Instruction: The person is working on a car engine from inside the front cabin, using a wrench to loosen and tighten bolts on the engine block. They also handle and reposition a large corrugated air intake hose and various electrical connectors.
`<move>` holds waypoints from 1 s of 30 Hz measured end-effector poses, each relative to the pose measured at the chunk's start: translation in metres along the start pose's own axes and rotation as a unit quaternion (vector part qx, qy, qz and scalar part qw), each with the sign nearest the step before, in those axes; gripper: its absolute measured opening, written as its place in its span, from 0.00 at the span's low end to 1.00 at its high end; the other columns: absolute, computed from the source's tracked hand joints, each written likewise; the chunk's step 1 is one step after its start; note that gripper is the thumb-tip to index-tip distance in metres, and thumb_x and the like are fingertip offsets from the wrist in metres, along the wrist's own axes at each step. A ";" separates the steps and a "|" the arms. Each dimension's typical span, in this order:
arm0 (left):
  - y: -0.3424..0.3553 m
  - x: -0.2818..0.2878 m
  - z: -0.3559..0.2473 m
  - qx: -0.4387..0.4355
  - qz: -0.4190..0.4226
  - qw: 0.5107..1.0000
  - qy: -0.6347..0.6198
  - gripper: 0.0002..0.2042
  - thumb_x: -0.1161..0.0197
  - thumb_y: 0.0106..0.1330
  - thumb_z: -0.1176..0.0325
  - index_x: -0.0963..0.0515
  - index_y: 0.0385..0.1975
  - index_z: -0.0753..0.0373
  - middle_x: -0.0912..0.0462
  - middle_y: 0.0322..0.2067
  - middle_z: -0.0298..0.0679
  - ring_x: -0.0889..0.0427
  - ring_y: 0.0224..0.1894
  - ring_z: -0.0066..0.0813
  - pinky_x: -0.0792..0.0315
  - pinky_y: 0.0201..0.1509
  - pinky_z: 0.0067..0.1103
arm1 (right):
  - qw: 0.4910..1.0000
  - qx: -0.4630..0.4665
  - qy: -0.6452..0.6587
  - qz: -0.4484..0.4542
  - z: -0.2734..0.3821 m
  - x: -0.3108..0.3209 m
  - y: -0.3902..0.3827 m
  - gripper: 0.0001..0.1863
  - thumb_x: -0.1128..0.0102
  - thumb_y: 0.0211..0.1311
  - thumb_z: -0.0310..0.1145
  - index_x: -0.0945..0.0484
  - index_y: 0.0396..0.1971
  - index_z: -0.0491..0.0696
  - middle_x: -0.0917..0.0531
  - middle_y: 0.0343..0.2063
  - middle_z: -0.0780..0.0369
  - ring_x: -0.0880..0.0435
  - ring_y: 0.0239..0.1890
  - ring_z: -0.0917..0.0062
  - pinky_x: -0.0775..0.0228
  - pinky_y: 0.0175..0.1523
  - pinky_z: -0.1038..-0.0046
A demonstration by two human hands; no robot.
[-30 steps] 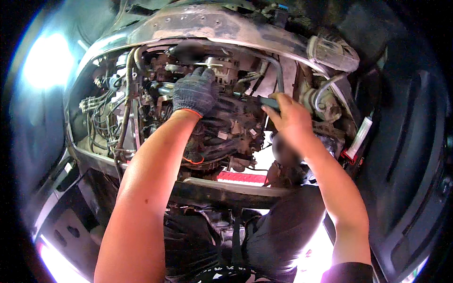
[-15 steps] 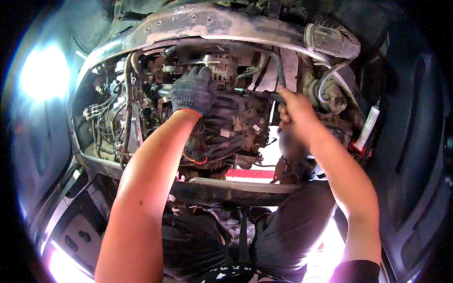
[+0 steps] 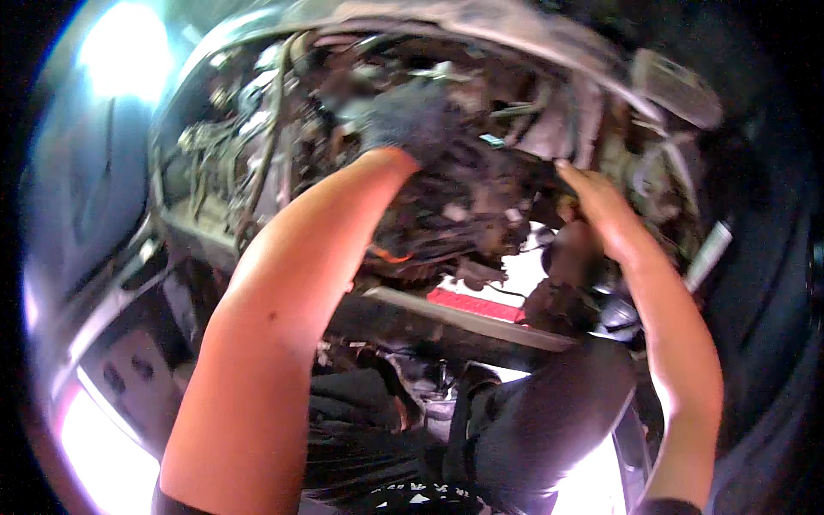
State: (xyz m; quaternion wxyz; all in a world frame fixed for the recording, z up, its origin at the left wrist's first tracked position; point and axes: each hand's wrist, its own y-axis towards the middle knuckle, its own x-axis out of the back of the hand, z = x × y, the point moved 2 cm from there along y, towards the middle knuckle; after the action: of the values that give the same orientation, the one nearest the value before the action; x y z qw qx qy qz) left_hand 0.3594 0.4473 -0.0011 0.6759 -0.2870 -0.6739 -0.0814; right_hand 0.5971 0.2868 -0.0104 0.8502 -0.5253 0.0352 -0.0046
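Motion smears much of the view. My left hand (image 3: 410,120), in a dark grey knit glove with an orange cuff, reaches into the upper middle of a grimy engine (image 3: 455,210); its fingers are too blurred to read. Farther right, my bare right hand (image 3: 594,202) closes round the dark handle of a slim tool. The tool's shiny metal tip (image 3: 491,140) points left toward the engine, apart from my glove. Its exact kind is not clear. An orange edge (image 3: 390,255), like another glove's cuff, shows below my left wrist.
A curved metal frame (image 3: 532,39) arches across the far side. Hoses and wires (image 3: 206,146) crowd the left. A red bar (image 3: 476,305) lies low behind the near crossbar (image 3: 463,318). At right stands a white tube (image 3: 709,253). A bright lamp (image 3: 127,51) glares upper left.
The whole view has shifted, with the engine bay now higher and farther right in it. Both hands remain over the engine, and the right still grips the tool.
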 end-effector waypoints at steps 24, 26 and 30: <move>-0.392 -0.025 -0.013 0.050 0.444 0.893 -0.061 0.19 0.37 0.58 0.57 0.23 0.48 0.57 0.20 0.48 0.50 0.19 0.51 0.52 0.25 0.51 0.40 | 0.928 0.221 -0.269 -0.130 0.041 0.037 0.040 0.37 0.39 0.58 0.63 0.23 0.55 0.47 0.23 0.33 0.64 0.24 0.29 0.78 0.31 0.31 0.72; -0.397 -0.067 -0.028 0.025 0.439 0.896 -0.061 0.18 0.41 0.61 0.57 0.20 0.46 0.61 0.18 0.46 0.50 0.18 0.51 0.51 0.24 0.51 0.41 | 0.937 0.205 -0.243 -0.145 0.042 0.024 0.027 0.39 0.40 0.57 0.66 0.24 0.55 0.46 0.20 0.39 0.61 0.22 0.33 0.75 0.28 0.34 0.70; -0.386 -0.139 -0.053 -0.039 0.361 0.931 -0.027 0.15 0.44 0.64 0.61 0.17 0.43 0.62 0.17 0.43 0.50 0.17 0.47 0.47 0.25 0.51 0.44 | 0.961 0.206 -0.045 -0.182 0.037 0.028 0.016 0.40 0.40 0.57 0.67 0.26 0.57 0.46 0.20 0.48 0.59 0.18 0.37 0.73 0.23 0.41 0.67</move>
State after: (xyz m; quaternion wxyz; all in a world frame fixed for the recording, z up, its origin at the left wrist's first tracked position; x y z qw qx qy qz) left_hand 0.2029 0.0656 -0.0228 0.6299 -0.5388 -0.5390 0.1494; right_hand 0.6266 0.3252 -0.0094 0.9253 -0.3364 -0.1009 -0.1430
